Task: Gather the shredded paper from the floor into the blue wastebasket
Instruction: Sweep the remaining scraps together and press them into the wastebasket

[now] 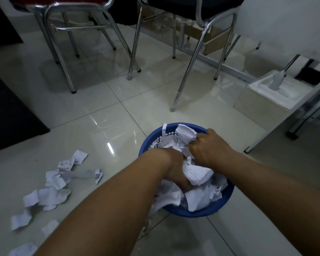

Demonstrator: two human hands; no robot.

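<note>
The blue wastebasket (198, 213) stands on the tiled floor in the lower middle, heaped with torn white paper (199, 197). My left hand (175, 169) is sunk into the heap, its fingers curled down into the paper. My right hand (207, 146) is over the far side of the basket, its fingers curled round a crumpled wad of paper (186, 134). More torn paper pieces (52, 187) lie scattered on the floor to the left of the basket. A few scraps show on the floor under my left forearm.
Two chrome-legged chairs (135, 43) stand on the tiles beyond the basket. A white foam box (272, 95) sits at the right beside a metal table leg (303, 111). A dark mat (9, 115) covers the left edge.
</note>
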